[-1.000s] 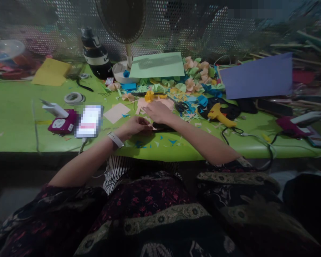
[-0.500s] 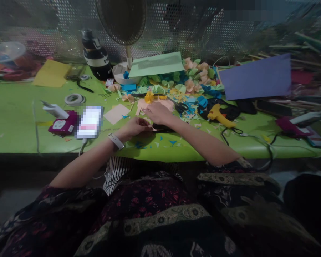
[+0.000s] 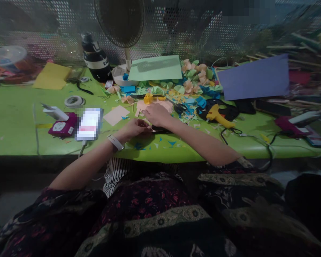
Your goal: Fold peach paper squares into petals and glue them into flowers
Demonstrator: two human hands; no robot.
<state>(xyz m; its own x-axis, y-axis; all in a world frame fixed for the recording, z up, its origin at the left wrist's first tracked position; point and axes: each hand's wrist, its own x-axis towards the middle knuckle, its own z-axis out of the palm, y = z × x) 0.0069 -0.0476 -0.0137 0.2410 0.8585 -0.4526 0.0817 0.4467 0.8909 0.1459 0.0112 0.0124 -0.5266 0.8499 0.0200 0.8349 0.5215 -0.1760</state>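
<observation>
My left hand [image 3: 132,130], with a white band at the wrist, rests low over the green table. Its fingers are curled together at the left end of a dark flat object [image 3: 163,131]; what they pinch is too small to make out. Just beyond it, my right hand [image 3: 157,115] lies over the same dark object, knuckles up and fingers bent down, hiding what is under them. Peach paper pieces [image 3: 166,105] lie behind my right hand, near a yellow paper flower [image 3: 148,98]. A square of peach paper [image 3: 116,115] is left of the hands.
Dark-handled scissors [image 3: 181,107] and a yellow glue gun [image 3: 219,116] lie to the right among scraps. A lit phone [image 3: 88,123] and tape roll [image 3: 74,100] are at left. Behind stand a black bottle [image 3: 96,62], a fan [image 3: 120,21] and paper flowers [image 3: 192,78].
Both hands stay in nearly the same place and pose. The whole view has shifted slightly; no object has visibly moved on the table.
</observation>
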